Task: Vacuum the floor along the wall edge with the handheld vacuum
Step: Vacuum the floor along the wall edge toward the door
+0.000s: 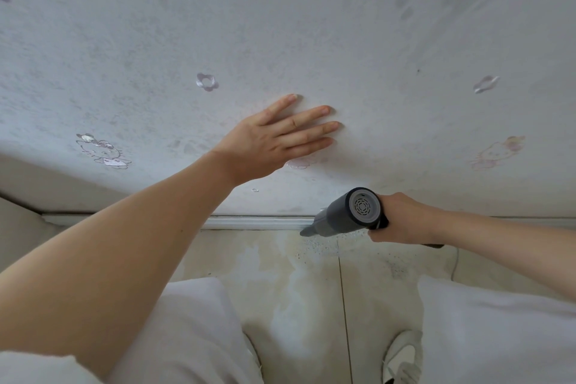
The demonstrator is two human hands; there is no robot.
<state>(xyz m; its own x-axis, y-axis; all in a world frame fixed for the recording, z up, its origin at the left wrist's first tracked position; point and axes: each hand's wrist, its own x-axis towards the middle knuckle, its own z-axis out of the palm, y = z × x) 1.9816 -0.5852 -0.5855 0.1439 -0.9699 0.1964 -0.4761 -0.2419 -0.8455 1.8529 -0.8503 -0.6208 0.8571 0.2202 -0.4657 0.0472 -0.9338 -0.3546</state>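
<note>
My right hand (402,217) grips the handle of a dark grey handheld vacuum (346,212). Its round vented rear faces me and its narrow nozzle (307,231) points left and down, touching the floor right at the white baseboard (255,223). Small dark specks of dirt lie on the beige tiles (318,248) just below the nozzle. My left hand (274,137) presses flat against the white wall (280,40), fingers straight and spread, above and left of the vacuum.
The wall carries flower and cartoon-cat stickers (103,151). A beige object (18,221) stands against the wall at the far left. My knees in white trousers (199,321) and a white shoe (402,355) are below. A thin cord (455,265) runs on the floor at right.
</note>
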